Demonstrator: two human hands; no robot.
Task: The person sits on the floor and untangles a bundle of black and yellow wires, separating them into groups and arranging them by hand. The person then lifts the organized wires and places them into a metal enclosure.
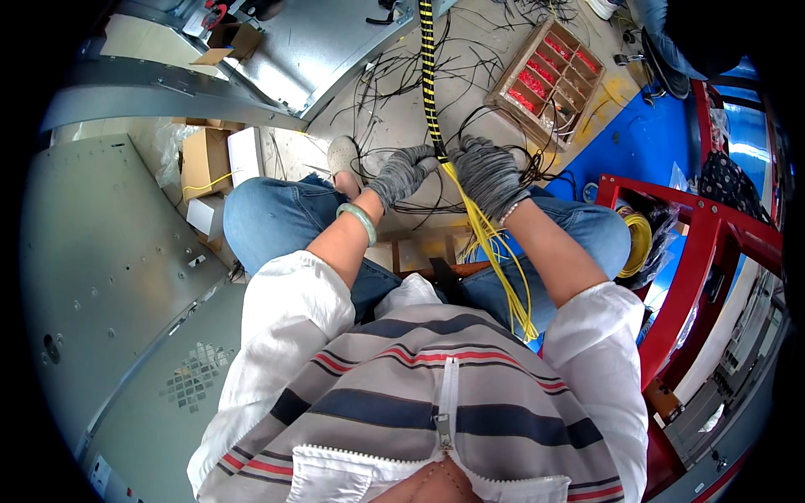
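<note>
A bundle of yellow wires runs down between my knees, its loose ends fanning out over my lap. Its upper part is wound in a black spiral wrap, with yellow showing between the turns. My left hand, in a grey knit glove, is closed with its fingertips at the lower end of the wrap. From the other side my right hand, gloved alike, closes on the bundle at the same spot; its fingertips are partly hidden. Thin black strands curl beside my right hand.
A wooden compartment box with small red parts sits on the floor ahead right. Black strands litter the floor. A red metal frame with a yellow wire coil stands right; metal panels and cardboard boxes lie left. Another person's shoe is far right.
</note>
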